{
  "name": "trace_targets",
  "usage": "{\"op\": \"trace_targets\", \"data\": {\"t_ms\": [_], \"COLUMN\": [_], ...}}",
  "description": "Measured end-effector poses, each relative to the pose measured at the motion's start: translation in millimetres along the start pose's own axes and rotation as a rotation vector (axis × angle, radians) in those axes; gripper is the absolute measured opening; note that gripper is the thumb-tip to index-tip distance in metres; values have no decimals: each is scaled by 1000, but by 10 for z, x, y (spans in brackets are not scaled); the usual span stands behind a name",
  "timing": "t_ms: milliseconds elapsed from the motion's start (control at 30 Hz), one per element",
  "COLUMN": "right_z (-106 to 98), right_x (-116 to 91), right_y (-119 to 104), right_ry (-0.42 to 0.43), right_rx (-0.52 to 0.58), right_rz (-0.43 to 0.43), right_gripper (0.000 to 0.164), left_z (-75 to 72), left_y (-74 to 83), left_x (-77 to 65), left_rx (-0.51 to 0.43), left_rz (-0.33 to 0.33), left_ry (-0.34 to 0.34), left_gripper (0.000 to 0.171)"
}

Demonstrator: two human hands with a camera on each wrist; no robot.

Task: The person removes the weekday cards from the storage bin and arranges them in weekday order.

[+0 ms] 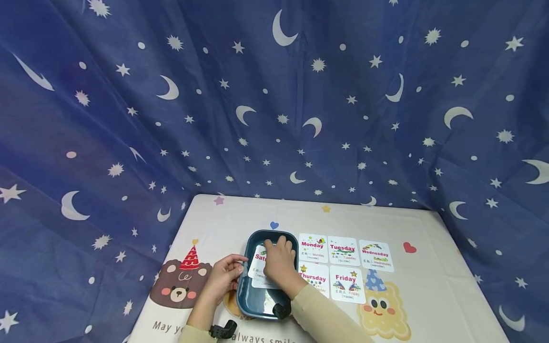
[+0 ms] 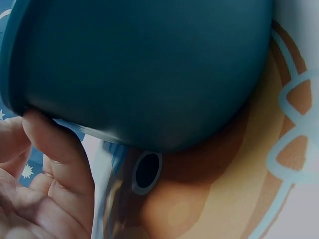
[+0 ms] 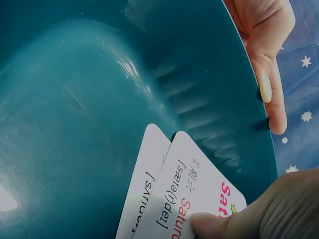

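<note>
A dark teal tray (image 1: 261,305) stands at the near middle of the table. My left hand (image 1: 225,276) holds its left side, fingers and thumb at the rim; in the left wrist view the fingers (image 2: 57,149) meet the rim's underside. Inside the tray, a white Saturday card (image 3: 199,184) overlaps another white card (image 3: 144,184), whose visible print begins like Sunday. My right hand (image 1: 280,264) reaches into the tray and grips the Saturday card, with the thumb (image 3: 219,224) on its printed face. The other right fingers are hidden in the right wrist view.
Right of the tray, Monday (image 1: 312,247), Tuesday (image 1: 344,251) and Wednesday (image 1: 376,256) cards form a row. Thursday (image 1: 315,278) and Friday (image 1: 347,285) cards lie below, Thursday partly behind the right arm. A starry blue curtain (image 1: 274,143) stands behind the printed tablecloth (image 1: 429,286).
</note>
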State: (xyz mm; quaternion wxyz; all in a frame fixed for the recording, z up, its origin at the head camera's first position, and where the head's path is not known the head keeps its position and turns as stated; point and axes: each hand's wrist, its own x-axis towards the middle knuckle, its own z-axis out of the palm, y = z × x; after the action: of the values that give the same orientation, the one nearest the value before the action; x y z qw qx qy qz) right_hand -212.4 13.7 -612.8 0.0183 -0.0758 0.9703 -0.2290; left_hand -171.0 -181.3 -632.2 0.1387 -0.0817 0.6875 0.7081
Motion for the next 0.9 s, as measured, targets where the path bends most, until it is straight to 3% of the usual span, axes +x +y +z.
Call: {"op": "trace_targets", "data": {"t_ms": [300, 700, 900], "right_z": [-50, -107, -160], "right_x": [30, 71, 62], "right_y": [-12, 24, 46], "right_ry": [49, 33, 23], "right_rx": [87, 247, 364], "right_rz": [-37, 7, 37], "right_gripper": [52, 56, 42], "left_z": [5, -8, -1], "left_y": [42, 37, 40], "left_x": [-13, -11, -10], "left_rx": [-20, -32, -29], "left_rz": [-21, -26, -30], "left_ry": [15, 10, 15], "left_gripper": [29, 30, 30]}}
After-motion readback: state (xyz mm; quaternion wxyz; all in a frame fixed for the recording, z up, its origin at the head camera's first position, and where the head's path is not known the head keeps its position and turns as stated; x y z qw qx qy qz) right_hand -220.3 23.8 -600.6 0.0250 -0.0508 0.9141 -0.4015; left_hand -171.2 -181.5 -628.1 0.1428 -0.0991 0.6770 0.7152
